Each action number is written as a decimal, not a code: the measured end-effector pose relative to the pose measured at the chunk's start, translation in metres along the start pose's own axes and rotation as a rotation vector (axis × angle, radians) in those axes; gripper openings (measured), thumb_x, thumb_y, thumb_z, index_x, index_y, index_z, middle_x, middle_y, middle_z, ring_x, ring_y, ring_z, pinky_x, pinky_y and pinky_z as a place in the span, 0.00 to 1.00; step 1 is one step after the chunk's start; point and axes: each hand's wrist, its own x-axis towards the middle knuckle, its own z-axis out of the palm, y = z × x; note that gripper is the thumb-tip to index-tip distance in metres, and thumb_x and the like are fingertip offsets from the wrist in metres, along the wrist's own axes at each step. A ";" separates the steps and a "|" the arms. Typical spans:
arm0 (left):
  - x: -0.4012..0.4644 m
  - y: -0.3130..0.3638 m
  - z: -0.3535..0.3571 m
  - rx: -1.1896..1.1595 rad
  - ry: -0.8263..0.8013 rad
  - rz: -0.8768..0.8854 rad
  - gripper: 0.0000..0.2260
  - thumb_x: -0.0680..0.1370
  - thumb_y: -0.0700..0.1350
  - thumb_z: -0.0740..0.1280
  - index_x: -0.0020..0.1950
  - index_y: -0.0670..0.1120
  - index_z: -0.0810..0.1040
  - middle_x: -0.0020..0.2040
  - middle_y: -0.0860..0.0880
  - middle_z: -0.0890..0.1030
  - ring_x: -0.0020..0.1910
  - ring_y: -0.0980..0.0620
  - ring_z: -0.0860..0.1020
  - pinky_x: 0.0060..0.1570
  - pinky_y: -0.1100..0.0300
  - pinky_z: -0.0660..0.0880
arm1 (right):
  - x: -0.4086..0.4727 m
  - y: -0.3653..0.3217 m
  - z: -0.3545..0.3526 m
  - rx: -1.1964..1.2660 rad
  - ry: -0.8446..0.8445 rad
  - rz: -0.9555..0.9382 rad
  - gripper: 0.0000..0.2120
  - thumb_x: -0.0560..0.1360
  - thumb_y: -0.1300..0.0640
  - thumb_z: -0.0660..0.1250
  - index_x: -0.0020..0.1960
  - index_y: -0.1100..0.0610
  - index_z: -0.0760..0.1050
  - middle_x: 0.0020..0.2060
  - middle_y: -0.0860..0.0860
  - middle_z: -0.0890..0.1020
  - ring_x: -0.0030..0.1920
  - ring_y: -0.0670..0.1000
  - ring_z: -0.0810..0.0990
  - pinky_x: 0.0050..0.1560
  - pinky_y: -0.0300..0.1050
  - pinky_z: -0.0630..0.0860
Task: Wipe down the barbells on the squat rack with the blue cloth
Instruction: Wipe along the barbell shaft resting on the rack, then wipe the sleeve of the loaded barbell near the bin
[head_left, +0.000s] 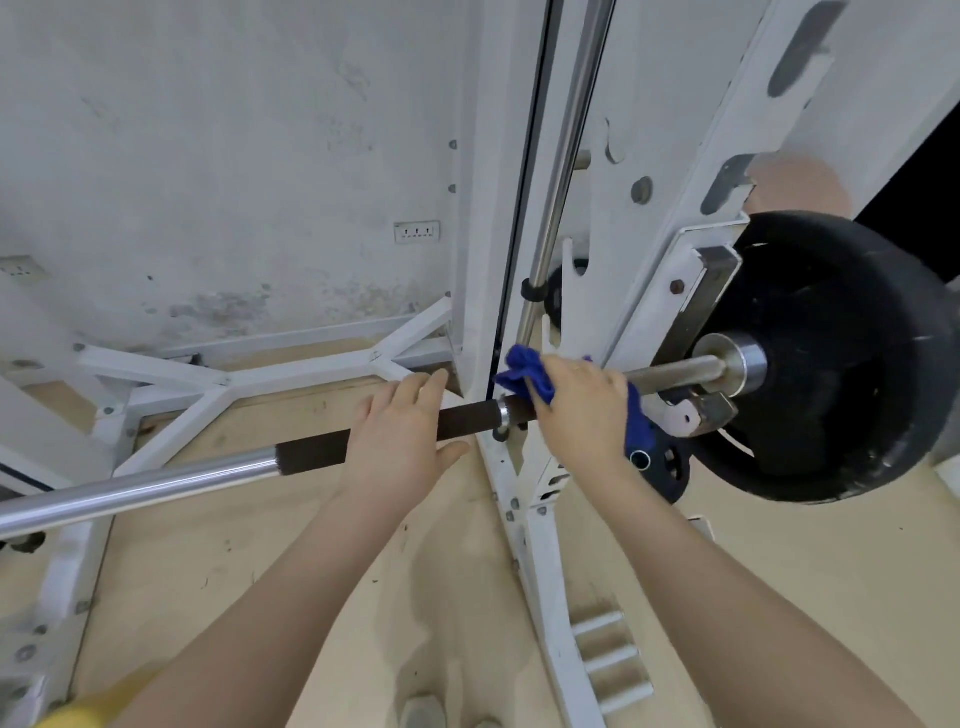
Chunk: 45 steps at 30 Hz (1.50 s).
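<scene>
the barbell (140, 486) lies across the squat rack (524, 322), chrome at the left, dark grip further in. the left hand (402, 441) rests on that grip, fingers nearly straight, likely steadying it. right of it the right hand (582, 410) wraps the blue cloth (519, 370) round the bar, fingers curled, beside the black weight plate (841, 364).

stained, scuffed white wall (218, 156) with two socket plates (417, 232), one mid-wall and one at far left. pale wooden floor (291, 525) below. black opening (930, 171) at upper right edge.
</scene>
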 end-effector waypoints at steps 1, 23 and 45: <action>-0.001 -0.004 -0.002 0.004 0.011 -0.002 0.30 0.75 0.56 0.64 0.73 0.50 0.58 0.70 0.50 0.66 0.68 0.47 0.64 0.66 0.54 0.61 | -0.005 -0.013 0.005 0.053 -0.002 -0.040 0.04 0.76 0.54 0.62 0.49 0.52 0.73 0.41 0.48 0.80 0.48 0.52 0.77 0.55 0.46 0.60; 0.013 0.050 0.001 -0.083 0.022 0.343 0.20 0.76 0.51 0.62 0.67 0.51 0.67 0.65 0.52 0.70 0.66 0.50 0.65 0.66 0.54 0.59 | 0.002 0.072 -0.041 -0.350 -0.040 0.017 0.12 0.75 0.63 0.59 0.58 0.58 0.72 0.53 0.55 0.80 0.58 0.56 0.73 0.68 0.48 0.57; 0.038 0.242 0.023 -0.171 0.047 0.452 0.21 0.75 0.46 0.64 0.68 0.46 0.68 0.66 0.49 0.71 0.64 0.47 0.68 0.64 0.52 0.66 | -0.014 0.196 -0.183 1.304 0.318 0.620 0.07 0.77 0.52 0.64 0.50 0.54 0.77 0.47 0.54 0.83 0.49 0.54 0.81 0.52 0.50 0.78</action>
